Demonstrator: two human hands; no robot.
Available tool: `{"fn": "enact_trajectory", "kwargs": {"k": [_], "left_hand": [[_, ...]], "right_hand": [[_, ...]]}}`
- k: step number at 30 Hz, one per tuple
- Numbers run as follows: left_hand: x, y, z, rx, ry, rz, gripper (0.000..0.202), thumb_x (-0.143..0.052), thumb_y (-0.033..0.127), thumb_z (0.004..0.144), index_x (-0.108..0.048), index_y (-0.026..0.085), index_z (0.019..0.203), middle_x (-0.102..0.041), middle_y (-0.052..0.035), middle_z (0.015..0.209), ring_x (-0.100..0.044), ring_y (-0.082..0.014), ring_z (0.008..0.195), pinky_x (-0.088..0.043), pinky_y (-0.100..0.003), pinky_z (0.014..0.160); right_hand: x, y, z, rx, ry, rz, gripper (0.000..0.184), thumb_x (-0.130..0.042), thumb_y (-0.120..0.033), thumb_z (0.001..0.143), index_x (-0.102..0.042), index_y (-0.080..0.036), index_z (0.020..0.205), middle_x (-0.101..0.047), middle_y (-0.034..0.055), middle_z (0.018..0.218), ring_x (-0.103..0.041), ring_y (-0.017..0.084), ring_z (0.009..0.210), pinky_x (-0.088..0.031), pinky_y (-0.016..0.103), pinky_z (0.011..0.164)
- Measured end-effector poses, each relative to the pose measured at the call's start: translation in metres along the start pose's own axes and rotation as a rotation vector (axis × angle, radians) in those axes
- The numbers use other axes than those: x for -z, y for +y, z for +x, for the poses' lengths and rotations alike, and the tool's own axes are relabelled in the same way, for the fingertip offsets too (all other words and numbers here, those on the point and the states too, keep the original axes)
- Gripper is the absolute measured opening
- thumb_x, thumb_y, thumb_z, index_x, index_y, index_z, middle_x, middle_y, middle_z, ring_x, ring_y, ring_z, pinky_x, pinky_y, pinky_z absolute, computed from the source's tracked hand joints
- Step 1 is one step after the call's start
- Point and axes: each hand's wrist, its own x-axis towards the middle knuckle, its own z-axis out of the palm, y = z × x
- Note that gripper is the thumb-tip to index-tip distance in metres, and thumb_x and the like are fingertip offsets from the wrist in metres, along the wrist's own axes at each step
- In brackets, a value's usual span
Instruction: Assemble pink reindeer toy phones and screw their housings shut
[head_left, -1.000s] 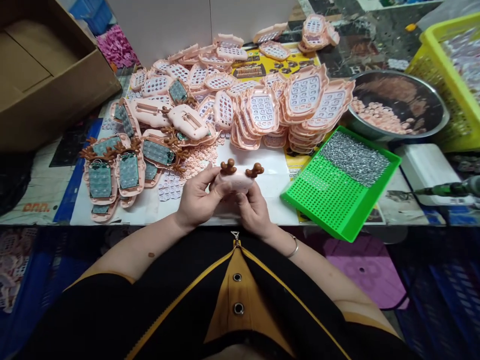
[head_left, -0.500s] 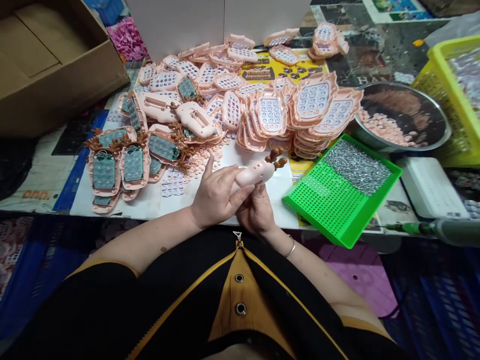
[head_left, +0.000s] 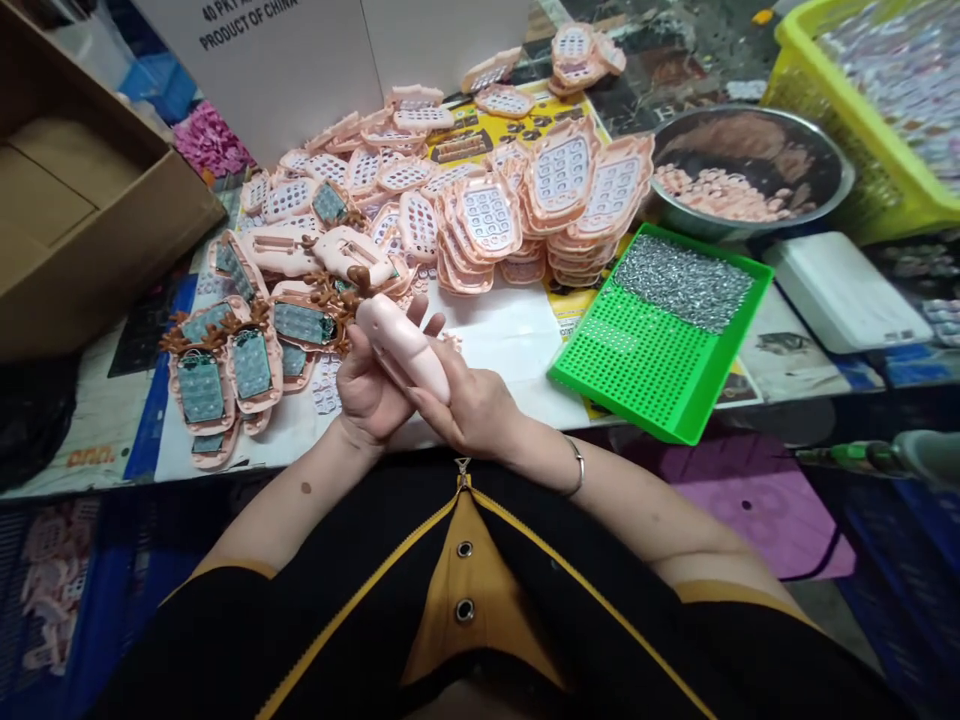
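Observation:
Between my two hands, above the table's front edge, is a pale pink plastic toy casing [head_left: 409,350] with brown antlers at its upper left end. My left hand [head_left: 371,390] cups it from the left, thumb along its side. My right hand [head_left: 476,400] grips its lower right end, thumb on top and fingers behind. To the left lie several antlered casing halves [head_left: 251,365] with green circuit boards in them. Beyond my hands are stacked pink front shells [head_left: 484,220] fitted with white keypads.
A green perforated tray [head_left: 622,370] of small screws [head_left: 682,280] stands to the right. Behind it are a steel bowl [head_left: 825,190] of small pink parts and a yellow basket [head_left: 806,60]. A white box [head_left: 847,290] and a screwdriver [head_left: 862,455] are far right; a cardboard box [head_left: 150,240] is left.
The toy casing has been turned, its antlers swinging from upper right to upper left. My hands have moved left with it, and the whole view has shifted and tilted.

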Motion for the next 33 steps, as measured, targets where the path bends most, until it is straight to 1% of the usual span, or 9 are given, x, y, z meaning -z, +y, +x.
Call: {"fn": "enact_trajectory", "kwargs": {"k": [4, 8, 11, 15, 21, 24, 27, 30, 33], "left_hand": [[-0.005, -0.006, -0.002, 0.011, -0.057, -0.026, 0.035, -0.076, 0.065, 0.075, -0.076, 0.038, 0.098, -0.071, 0.0053, 0.13, -0.053, -0.0273, 0.14, -0.051, -0.043, 0.106], [-0.012, -0.006, -0.002, 0.048, -0.008, -0.004, 0.043, -0.069, 0.067, 0.081, -0.074, 0.036, 0.109, -0.07, 0.0027, 0.133, -0.054, -0.0285, 0.139, -0.052, -0.042, 0.104], [-0.017, -0.008, -0.003, 0.059, 0.035, 0.034, 0.051, -0.06, 0.07, 0.086, -0.071, 0.031, 0.117, -0.07, -0.0012, 0.132, -0.052, -0.0292, 0.141, -0.053, -0.041, 0.104], [-0.019, -0.01, -0.003, 0.06, 0.011, 0.012, 0.047, -0.066, 0.067, 0.084, -0.072, 0.031, 0.113, -0.074, 0.0001, 0.123, -0.051, -0.0278, 0.142, -0.052, -0.04, 0.105], [-0.011, -0.014, -0.003, 0.039, -0.005, -0.022, 0.042, -0.078, 0.058, 0.077, -0.075, 0.027, 0.105, -0.076, -0.0027, 0.12, -0.055, -0.0307, 0.138, -0.051, -0.044, 0.108], [-0.011, -0.021, -0.007, 0.168, -0.044, 0.017, 0.051, -0.081, 0.059, 0.072, -0.076, 0.02, 0.104, -0.075, -0.01, 0.121, -0.056, -0.0353, 0.137, -0.052, -0.047, 0.109], [-0.016, -0.026, -0.008, 0.248, -0.072, 0.026, 0.055, -0.084, 0.059, 0.069, -0.076, 0.016, 0.104, -0.077, -0.0125, 0.116, -0.06, -0.0364, 0.132, -0.052, -0.047, 0.109], [-0.02, -0.031, -0.004, 0.31, -0.062, 0.012, 0.051, -0.083, 0.056, 0.072, -0.076, 0.016, 0.103, -0.078, -0.013, 0.112, -0.065, -0.0362, 0.126, -0.054, -0.048, 0.106], [-0.024, -0.039, 0.002, 0.438, -0.003, 0.007, 0.04, -0.079, 0.047, 0.08, -0.074, 0.016, 0.105, -0.079, -0.0119, 0.108, -0.07, -0.0332, 0.117, -0.056, -0.047, 0.103]], "right_hand": [[0.001, 0.002, -0.007, 0.087, 0.057, -0.038, 0.062, -0.032, -0.056, 0.103, -0.035, -0.018, 0.152, -0.07, 0.0197, 0.133, -0.078, 0.025, 0.077, -0.061, 0.033, 0.059], [0.005, 0.006, -0.013, 0.023, 0.023, 0.066, 0.087, -0.041, -0.069, 0.096, -0.015, -0.018, 0.161, -0.056, 0.0237, 0.15, -0.079, 0.027, 0.086, -0.065, 0.036, 0.066], [-0.002, 0.005, -0.015, -0.087, 0.038, 0.202, 0.095, -0.047, -0.069, 0.095, -0.004, -0.021, 0.164, -0.046, 0.0219, 0.159, -0.073, 0.03, 0.115, -0.065, 0.039, 0.087], [-0.009, 0.008, -0.016, -0.112, 0.137, 0.331, 0.079, -0.043, -0.06, 0.1, -0.016, -0.017, 0.161, -0.046, 0.0216, 0.159, -0.055, 0.029, 0.142, -0.052, 0.044, 0.112], [0.028, 0.017, -0.015, -0.082, -0.029, 0.226, 0.071, -0.039, -0.065, 0.1, -0.042, -0.014, 0.151, -0.076, 0.0094, 0.097, -0.07, 0.02, 0.073, -0.056, 0.032, 0.069], [0.04, 0.014, -0.013, -0.069, 0.005, 0.084, 0.055, -0.035, -0.058, 0.103, -0.068, -0.015, 0.113, -0.072, 0.0068, 0.079, -0.063, 0.017, 0.064, -0.047, 0.029, 0.062], [0.042, 0.014, -0.015, -0.055, 0.006, 0.002, 0.054, -0.031, -0.048, 0.107, -0.068, -0.018, 0.084, -0.07, 0.0054, 0.074, -0.059, 0.014, 0.06, -0.042, 0.027, 0.058], [0.054, 0.022, -0.028, -0.001, 0.094, -0.133, 0.05, -0.032, -0.048, 0.107, -0.073, -0.02, 0.097, -0.072, 0.0043, 0.074, -0.062, 0.014, 0.062, -0.044, 0.028, 0.058], [0.093, 0.035, -0.054, 0.085, 0.531, -0.318, 0.042, -0.057, -0.047, 0.099, -0.063, -0.028, 0.135, -0.073, 0.0042, 0.083, -0.067, 0.021, 0.075, -0.054, 0.036, 0.07]]}}
